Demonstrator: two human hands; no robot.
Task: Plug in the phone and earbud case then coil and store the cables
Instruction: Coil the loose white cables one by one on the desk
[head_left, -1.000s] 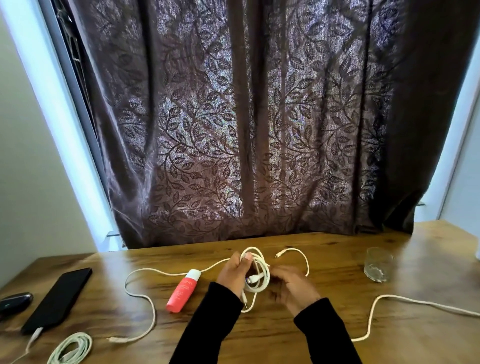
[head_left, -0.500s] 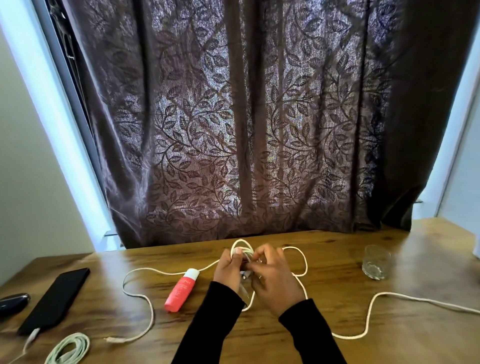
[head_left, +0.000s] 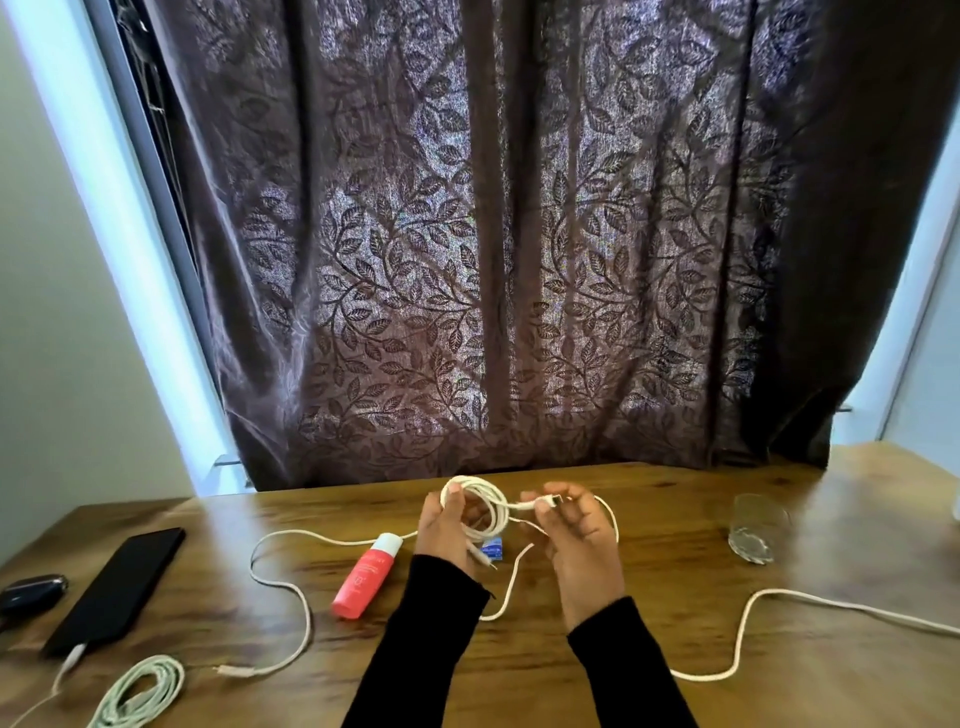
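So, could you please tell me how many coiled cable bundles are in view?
2: a white coil held in the left hand, and a pale coil on the table by the phone.

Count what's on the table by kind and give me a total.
Cables: 3, a coil gripped in the left hand with its plug pinched by the right hand, a loose cable, a green coil
Phone: 1
Earbud case: 1
Red tube: 1
Glass: 1
Blue packet: 1
Total: 8

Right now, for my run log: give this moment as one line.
step: coiling | left hand: grips white cable coil | right hand: pinches cable plug | phone: plugged in, on table
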